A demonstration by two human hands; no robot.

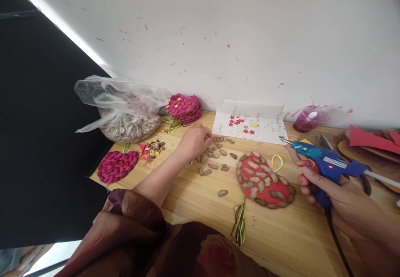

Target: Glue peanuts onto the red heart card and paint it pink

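Observation:
In my right hand (328,185) is a blue hot glue gun (331,164), a small red light lit on its side and its nozzle pointing left. My left hand (195,141) is over the loose peanuts (215,155) at mid-table, fingers curled together; whatever they hold is hidden. Between the hands lies a red heart-shaped piece (262,187) covered with unshelled peanuts in rows. A yellow loop (276,163) sticks out at its upper edge, and a yellow, green and brown tassel (240,223) hangs off its lower left.
A clear plastic bag (129,125) of shells stands back left. Nearby are a stack of magenta pieces (184,107), another magenta piece (117,166) and scraps (153,148). Paper with red stars (250,121) and a cup of dark red paint (308,118) sit by the wall. Scissors (326,142) lie behind the gun.

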